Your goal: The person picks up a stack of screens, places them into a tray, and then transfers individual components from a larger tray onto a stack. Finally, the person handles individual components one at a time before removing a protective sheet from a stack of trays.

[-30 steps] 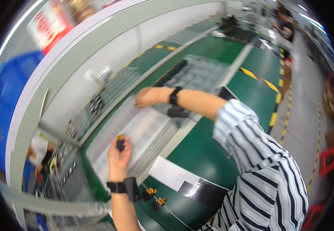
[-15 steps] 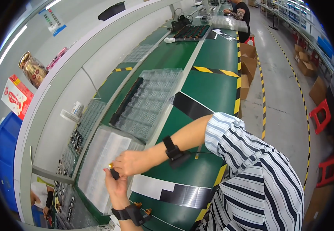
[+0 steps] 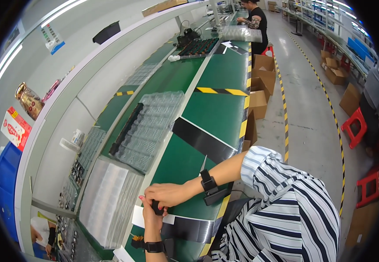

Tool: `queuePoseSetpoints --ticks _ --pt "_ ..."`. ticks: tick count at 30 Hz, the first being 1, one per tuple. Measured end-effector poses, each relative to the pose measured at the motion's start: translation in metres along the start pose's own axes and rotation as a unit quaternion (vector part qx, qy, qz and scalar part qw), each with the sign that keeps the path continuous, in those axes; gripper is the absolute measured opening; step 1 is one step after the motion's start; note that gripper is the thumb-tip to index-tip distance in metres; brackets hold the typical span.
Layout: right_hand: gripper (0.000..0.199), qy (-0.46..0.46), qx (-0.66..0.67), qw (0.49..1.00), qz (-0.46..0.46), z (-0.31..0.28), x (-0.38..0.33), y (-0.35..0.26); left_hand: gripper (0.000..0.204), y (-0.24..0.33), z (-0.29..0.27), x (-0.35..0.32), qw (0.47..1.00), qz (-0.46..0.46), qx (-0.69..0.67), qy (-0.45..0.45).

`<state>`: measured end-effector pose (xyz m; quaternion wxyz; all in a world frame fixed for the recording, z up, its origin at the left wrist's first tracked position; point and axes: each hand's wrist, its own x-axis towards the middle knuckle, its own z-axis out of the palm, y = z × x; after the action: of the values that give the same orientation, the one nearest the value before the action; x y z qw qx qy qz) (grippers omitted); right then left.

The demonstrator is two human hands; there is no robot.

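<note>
A small black part [image 3: 156, 207] sits between my two hands, mostly covered by fingers; its exact kind does not show. My right hand [image 3: 167, 194] is closed over it from above, fingers curled. From below, my left hand [image 3: 153, 218] grips the same part, thumb pointing up beside the right fingers. Under and beside the hands lies a black strip with a white end [image 3: 191, 229] on the green bench. Small orange-brown pieces [image 3: 137, 239] lie next to my left wrist. A tall stack of clear plastic trays [image 3: 111, 201] stands just left of my hands.
Farther along the green bench [image 3: 198, 105] lie another clear tray [image 3: 150, 131] and a black sheet [image 3: 202, 137]. A pale shelf frame [image 3: 54, 126] runs along the left. Cardboard boxes [image 3: 258, 102] and red stools [image 3: 354, 127] stand on the right. A co-worker [image 3: 259, 26] works at the far end.
Both hands have moved from over the tray stack rightward and down, toward the black strip, with the small black part still between them. A yellow tip seen earlier no longer shows. The view has shifted.
</note>
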<state>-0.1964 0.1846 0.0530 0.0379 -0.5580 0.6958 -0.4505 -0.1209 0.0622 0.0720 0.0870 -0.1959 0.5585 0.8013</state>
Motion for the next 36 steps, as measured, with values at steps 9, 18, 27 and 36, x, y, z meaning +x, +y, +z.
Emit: queuePoseSetpoints --ticks 9,18,27,36 --pt "0.026 0.017 0.113 0.992 0.047 -0.005 -0.032 0.002 0.065 -0.043 -0.014 0.026 0.989 0.146 -0.002 0.033" --pt "0.024 0.018 0.085 0.995 0.041 0.013 -0.044 0.024 0.080 -0.057 -0.011 0.005 0.935 0.234 0.267 -0.012" --pt "0.042 0.118 0.083 0.989 0.041 0.018 -0.038 0.031 0.073 -0.061 -0.008 0.034 0.824 0.392 0.405 0.055" --pt "0.039 0.019 -0.030 0.998 0.051 0.027 -0.040 0.026 0.077 -0.068 -0.022 0.022 0.843 0.370 0.383 0.070"
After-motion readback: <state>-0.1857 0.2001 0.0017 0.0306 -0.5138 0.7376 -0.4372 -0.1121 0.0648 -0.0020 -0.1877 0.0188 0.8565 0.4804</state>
